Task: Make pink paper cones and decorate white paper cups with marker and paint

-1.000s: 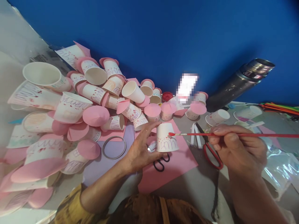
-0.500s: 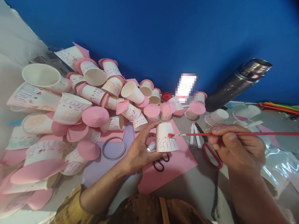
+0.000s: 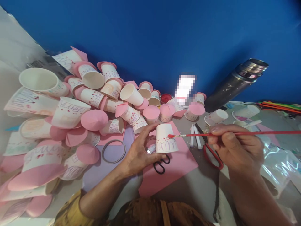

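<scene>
My left hand [image 3: 141,153] is closed around a white paper cup [image 3: 164,130], fingers behind its top and thumb along its lower rim. The cup is upside down, with a purple zigzag near the wide rim and red dots above it. In my right hand [image 3: 237,150] is a thin red paintbrush [image 3: 256,133], pinched between thumb and fingers. Its red-tipped bristles are at the cup's side and seem to touch it. Below the cup lie black-handled scissors [image 3: 160,168] on a pink paper sheet [image 3: 174,175].
Many decorated cups [image 3: 71,111] with pink paper pieces are heaped at left. A grey ring [image 3: 102,153] lies on purple paper. Red-handled scissors [image 3: 219,164] and white sticks [image 3: 192,138] are near my right hand. A black flask [image 3: 225,88] leans at the blue wall, near a red paint pot [image 3: 166,98].
The whole view has shifted slightly. The brush tip stays at the cup's side, and both hands keep their hold with hardly any movement.
</scene>
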A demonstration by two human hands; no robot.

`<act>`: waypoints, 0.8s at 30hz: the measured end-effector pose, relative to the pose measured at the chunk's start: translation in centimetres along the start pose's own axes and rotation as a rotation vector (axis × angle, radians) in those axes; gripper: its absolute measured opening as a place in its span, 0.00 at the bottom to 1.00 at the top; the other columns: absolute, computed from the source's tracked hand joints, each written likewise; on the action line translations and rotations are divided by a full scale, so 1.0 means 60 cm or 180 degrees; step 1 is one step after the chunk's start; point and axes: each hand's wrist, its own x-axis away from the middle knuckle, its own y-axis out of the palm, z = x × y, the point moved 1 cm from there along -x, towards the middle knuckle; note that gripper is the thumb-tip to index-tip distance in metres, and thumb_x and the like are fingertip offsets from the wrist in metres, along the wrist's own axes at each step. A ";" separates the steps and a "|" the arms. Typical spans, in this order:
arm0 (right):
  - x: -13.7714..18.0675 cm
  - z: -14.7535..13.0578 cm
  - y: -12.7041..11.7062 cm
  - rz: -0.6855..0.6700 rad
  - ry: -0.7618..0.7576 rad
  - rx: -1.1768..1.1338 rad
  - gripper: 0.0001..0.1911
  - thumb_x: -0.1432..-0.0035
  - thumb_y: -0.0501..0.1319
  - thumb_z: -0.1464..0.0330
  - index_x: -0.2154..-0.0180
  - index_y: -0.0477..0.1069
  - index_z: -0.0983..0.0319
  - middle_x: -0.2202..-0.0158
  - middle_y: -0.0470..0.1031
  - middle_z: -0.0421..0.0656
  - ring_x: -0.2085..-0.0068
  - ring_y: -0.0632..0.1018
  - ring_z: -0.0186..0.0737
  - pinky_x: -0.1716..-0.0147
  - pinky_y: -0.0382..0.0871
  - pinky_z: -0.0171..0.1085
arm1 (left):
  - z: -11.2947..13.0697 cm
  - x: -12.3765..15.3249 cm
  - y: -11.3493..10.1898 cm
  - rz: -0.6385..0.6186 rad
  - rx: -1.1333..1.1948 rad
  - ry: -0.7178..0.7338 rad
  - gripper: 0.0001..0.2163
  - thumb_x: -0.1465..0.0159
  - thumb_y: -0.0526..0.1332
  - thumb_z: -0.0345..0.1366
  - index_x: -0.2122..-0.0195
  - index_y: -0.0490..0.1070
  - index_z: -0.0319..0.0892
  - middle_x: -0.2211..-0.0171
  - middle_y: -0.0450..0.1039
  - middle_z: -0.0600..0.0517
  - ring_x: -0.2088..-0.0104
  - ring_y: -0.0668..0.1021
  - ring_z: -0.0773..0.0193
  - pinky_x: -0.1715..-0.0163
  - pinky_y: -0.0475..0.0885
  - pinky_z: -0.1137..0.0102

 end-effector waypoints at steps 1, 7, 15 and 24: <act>0.000 0.001 -0.001 0.0004 -0.0001 -0.0037 0.07 0.32 0.67 0.65 0.60 0.83 0.59 0.70 0.80 0.43 0.73 0.76 0.36 0.79 0.69 0.35 | 0.000 0.000 0.000 0.0004 0.0088 -0.0021 0.40 0.49 0.81 0.35 0.36 0.67 0.54 0.34 0.66 0.44 0.35 0.74 0.44 0.39 0.75 0.54; -0.002 0.000 -0.001 -0.0017 -0.0069 -0.0189 0.06 0.32 0.66 0.67 0.60 0.83 0.58 0.71 0.79 0.43 0.73 0.76 0.37 0.80 0.69 0.35 | 0.003 -0.001 0.006 -0.0041 0.0707 -0.0292 0.39 0.48 0.80 0.33 0.37 0.66 0.54 0.33 0.65 0.44 0.34 0.71 0.43 0.42 0.77 0.53; -0.003 0.000 0.002 0.0030 -0.0038 -0.0215 0.06 0.32 0.67 0.65 0.61 0.83 0.58 0.71 0.79 0.43 0.74 0.75 0.36 0.80 0.67 0.34 | -0.006 -0.003 0.006 -0.0030 0.0914 -0.0321 0.39 0.50 0.81 0.33 0.39 0.66 0.54 0.35 0.69 0.45 0.34 0.72 0.44 0.41 0.76 0.53; -0.005 0.000 0.004 -0.0060 0.0055 -0.0269 0.08 0.33 0.68 0.62 0.61 0.83 0.58 0.73 0.77 0.42 0.75 0.74 0.37 0.80 0.67 0.35 | -0.005 -0.001 0.008 -0.0009 0.0970 -0.0426 0.40 0.50 0.81 0.32 0.40 0.65 0.52 0.34 0.68 0.42 0.31 0.68 0.43 0.35 0.69 0.49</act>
